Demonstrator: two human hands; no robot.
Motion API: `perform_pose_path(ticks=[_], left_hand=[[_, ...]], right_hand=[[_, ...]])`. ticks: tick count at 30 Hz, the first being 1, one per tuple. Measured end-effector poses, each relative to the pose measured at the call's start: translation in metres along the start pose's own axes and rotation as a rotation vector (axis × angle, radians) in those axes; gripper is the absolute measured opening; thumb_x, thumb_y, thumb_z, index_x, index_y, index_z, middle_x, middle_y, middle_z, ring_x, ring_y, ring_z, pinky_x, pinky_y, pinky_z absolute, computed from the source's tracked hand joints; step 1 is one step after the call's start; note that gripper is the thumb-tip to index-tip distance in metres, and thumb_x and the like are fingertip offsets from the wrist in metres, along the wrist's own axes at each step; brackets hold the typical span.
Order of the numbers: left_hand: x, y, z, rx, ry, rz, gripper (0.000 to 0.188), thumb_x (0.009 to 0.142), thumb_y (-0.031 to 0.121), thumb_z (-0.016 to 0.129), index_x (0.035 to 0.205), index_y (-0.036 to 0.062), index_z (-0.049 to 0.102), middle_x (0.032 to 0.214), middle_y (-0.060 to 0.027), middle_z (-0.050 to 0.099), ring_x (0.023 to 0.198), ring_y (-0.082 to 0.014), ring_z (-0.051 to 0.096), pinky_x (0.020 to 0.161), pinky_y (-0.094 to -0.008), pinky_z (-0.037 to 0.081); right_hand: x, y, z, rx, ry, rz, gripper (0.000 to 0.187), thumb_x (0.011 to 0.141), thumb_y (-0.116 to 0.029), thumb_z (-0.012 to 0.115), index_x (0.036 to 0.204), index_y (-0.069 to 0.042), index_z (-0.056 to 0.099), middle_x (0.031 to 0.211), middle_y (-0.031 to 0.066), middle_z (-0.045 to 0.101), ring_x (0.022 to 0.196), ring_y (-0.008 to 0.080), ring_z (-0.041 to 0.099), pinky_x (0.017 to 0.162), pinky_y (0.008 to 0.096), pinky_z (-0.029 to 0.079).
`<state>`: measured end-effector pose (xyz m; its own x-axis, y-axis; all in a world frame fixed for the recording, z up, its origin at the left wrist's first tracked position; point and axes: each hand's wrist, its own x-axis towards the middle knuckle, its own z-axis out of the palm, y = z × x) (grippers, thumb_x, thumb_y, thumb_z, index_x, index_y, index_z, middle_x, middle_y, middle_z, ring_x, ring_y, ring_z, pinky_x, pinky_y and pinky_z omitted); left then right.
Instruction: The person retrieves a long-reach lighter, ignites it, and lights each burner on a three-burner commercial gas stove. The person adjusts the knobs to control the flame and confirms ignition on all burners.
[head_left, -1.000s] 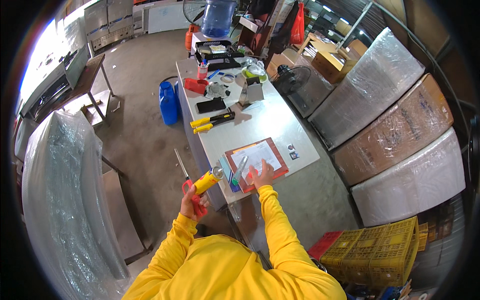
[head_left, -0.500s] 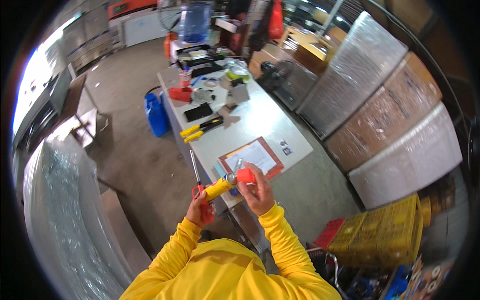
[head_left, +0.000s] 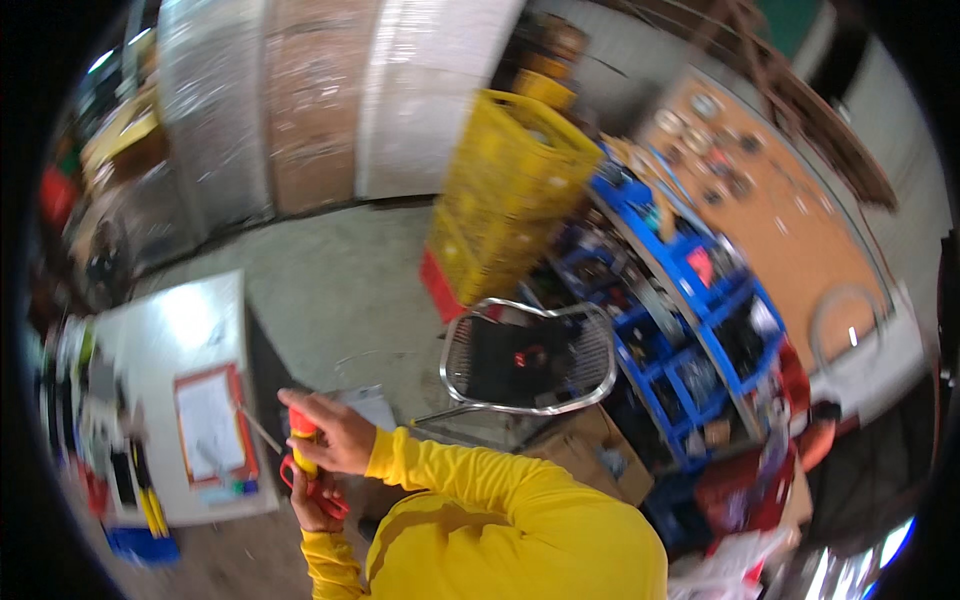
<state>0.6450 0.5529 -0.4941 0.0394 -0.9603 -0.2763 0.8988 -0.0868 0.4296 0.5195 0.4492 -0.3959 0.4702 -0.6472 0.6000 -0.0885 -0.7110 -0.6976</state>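
The view is swinging far round now: a second ago the white table filled the middle, and now the white table is sitting over at nine o'clock. Both hands are staying on the yellow and red tool, now just off the table's edge, so the work is going on away from the table. The right hand is wrapping tight around its top. The left hand is gripping the red handles at six o'clock from it.
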Motion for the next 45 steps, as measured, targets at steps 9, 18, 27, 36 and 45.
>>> perform_pose_path(ticks=[9, 18, 27, 36, 45], left_hand=[[0.113, -0.138, 0.076, 0.423, 0.008, -0.256, 0.058, 0.092, 0.059, 0.056, 0.129, 0.0149, 0.052, 0.098, -0.0013, 0.064, 0.055, -0.0108, 0.05, 0.051, -0.025, 0.045], [0.202, -0.329, 0.179, 0.408, 0.186, -0.364, 0.048, 0.094, 0.056, 0.053, 0.122, 0.0174, 0.057, 0.083, -0.0011, 0.065, 0.05, -0.0152, 0.054, 0.039, -0.0279, 0.045], [0.256, -0.386, 0.272, 0.488, 0.205, -0.235, 0.05, 0.093, 0.053, 0.056, 0.124, 0.0141, 0.055, 0.074, 0.0005, 0.059, 0.046, -0.0119, 0.05, 0.038, -0.0273, 0.047], [0.265, -0.399, 0.29, 0.426, 0.339, -0.169, 0.044, 0.094, 0.053, 0.053, 0.119, 0.0164, 0.059, 0.07, 0.0037, 0.057, 0.058, -0.011, 0.055, 0.039, -0.0284, 0.042], [0.252, -0.389, 0.286, 0.697, 0.139, 0.177, 0.065, 0.101, 0.055, 0.038, 0.142, 0.0043, 0.045, 0.118, -0.0078, 0.062, 0.108, -0.0159, 0.056, 0.097, -0.0317, 0.044]], right_hand=[[-0.09, 0.087, -0.21, -0.027, 0.384, 0.371, 0.063, 0.085, -0.019, 0.072, 0.138, -0.001, 0.042, 0.124, 0.0192, 0.057, 0.109, 0.0306, 0.061, 0.095, 0.0378, 0.05], [-0.17, 0.228, -0.66, -0.893, 0.989, 0.354, 0.048, 0.083, -0.012, 0.07, 0.125, 0.003, 0.052, 0.116, 0.0223, 0.058, 0.107, 0.0382, 0.058, 0.098, 0.0412, 0.045], [-0.164, 0.349, -0.925, -1.388, 0.729, 0.681, 0.04, 0.085, -0.007, 0.062, 0.123, -0.016, 0.053, 0.115, 0.0192, 0.058, 0.105, 0.0406, 0.058, 0.087, 0.0493, 0.05], [-0.166, 0.346, -0.885, -1.492, 0.679, 0.468, 0.074, 0.081, -0.017, 0.071, 0.146, -0.005, 0.038, 0.137, 0.0277, 0.049, 0.129, 0.0422, 0.045, 0.108, 0.0505, 0.035], [-0.167, 0.28, -0.481, 0.451, 0.033, 0.8, 0.038, 0.101, -0.024, 0.054, 0.128, 0.003, 0.051, 0.101, 0.0103, 0.068, 0.087, 0.0151, 0.066, 0.083, 0.03, 0.053]])
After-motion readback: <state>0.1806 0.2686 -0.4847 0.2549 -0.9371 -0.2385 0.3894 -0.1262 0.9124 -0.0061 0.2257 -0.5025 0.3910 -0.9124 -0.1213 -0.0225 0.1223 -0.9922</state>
